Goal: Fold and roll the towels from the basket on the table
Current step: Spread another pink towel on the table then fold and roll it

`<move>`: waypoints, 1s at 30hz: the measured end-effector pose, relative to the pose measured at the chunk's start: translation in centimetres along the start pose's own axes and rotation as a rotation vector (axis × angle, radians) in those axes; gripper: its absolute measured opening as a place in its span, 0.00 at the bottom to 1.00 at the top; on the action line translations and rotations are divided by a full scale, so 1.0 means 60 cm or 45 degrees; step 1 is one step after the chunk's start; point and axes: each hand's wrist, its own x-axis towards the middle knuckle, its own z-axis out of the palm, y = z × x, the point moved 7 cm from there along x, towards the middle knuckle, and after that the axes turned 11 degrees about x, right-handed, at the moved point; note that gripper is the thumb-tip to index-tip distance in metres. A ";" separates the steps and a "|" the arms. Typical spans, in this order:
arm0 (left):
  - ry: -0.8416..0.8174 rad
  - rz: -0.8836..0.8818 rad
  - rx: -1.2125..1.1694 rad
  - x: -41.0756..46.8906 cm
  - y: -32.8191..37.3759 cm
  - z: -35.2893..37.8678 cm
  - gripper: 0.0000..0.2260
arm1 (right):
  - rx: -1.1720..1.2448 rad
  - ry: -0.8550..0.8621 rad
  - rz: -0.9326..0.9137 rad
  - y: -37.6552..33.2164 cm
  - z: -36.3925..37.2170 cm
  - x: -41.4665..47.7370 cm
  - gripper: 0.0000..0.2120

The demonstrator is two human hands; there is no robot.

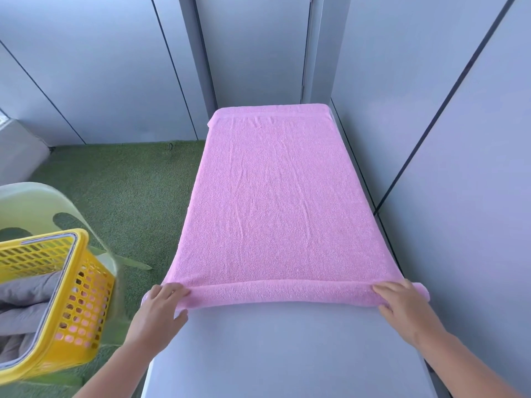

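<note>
your left hand (162, 304) and right hand (402, 303), well apart, each clamp an end of the thin roll (281, 293) at the near edge of the pink towel (281, 196), flat on the desk (281, 354). rolling looks barely started; next, push both ends away evenly.

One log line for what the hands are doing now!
step: rolling | pink towel: flat on table, near edge rolled | left hand: grips roll's left end | right hand: grips right end

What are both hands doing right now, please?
Left hand: grips the rolled near edge of the pink towel.
Right hand: grips the same roll.
</note>
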 end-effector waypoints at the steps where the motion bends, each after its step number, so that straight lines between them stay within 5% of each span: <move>1: 0.011 0.002 0.011 0.002 -0.002 0.001 0.12 | -0.004 0.032 -0.015 -0.004 -0.003 0.003 0.16; 4: 0.029 0.032 0.056 0.007 -0.005 0.000 0.10 | -0.132 -0.004 0.039 -0.007 -0.016 0.013 0.05; 7: 0.031 0.044 0.092 0.006 -0.001 -0.012 0.13 | -0.129 -0.130 0.052 -0.003 -0.023 0.015 0.11; 16: 0.090 -0.211 -0.080 0.007 -0.002 -0.021 0.10 | 0.131 0.046 0.086 -0.002 -0.018 0.016 0.15; 21: -0.051 -0.117 0.029 0.005 -0.006 0.000 0.17 | -0.053 -0.102 0.083 0.011 0.004 0.019 0.18; 25: -0.054 -0.077 0.084 0.017 -0.007 0.000 0.08 | -0.210 -0.135 0.115 -0.008 -0.011 0.030 0.10; 30: -0.047 -0.052 0.181 0.016 -0.003 -0.016 0.08 | -0.210 -0.191 0.145 -0.017 -0.021 0.031 0.20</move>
